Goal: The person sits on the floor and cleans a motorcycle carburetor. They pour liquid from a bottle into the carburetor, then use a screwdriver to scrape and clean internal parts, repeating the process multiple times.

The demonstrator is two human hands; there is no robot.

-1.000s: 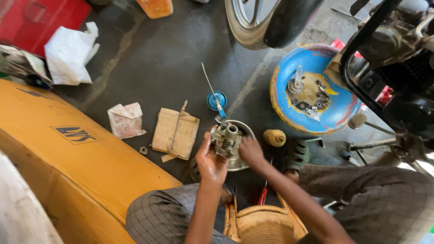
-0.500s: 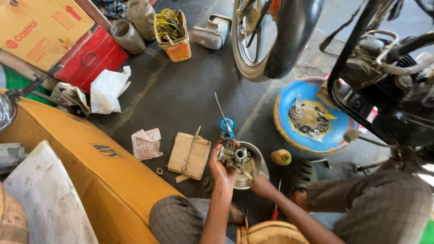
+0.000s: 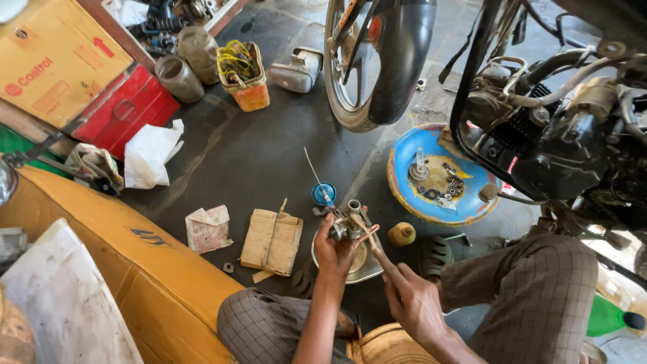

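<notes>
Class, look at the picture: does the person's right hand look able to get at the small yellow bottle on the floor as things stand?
Probably yes. The yellow bottle stands on open floor just beside the metal bowl, close ahead of the right hand, with nothing between them. That hand, though, holds a thin tool against the metal part.

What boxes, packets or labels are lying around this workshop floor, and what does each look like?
Cardboard box: top left, large, tan with red printing.
Red box: beside it, flat metal.
Folded cardboard piece: floor, left of the left hand, brown.
Paper packet: further left, crumpled, whitish-pink.
Label: on the yellow panel, dark lettering.
</notes>
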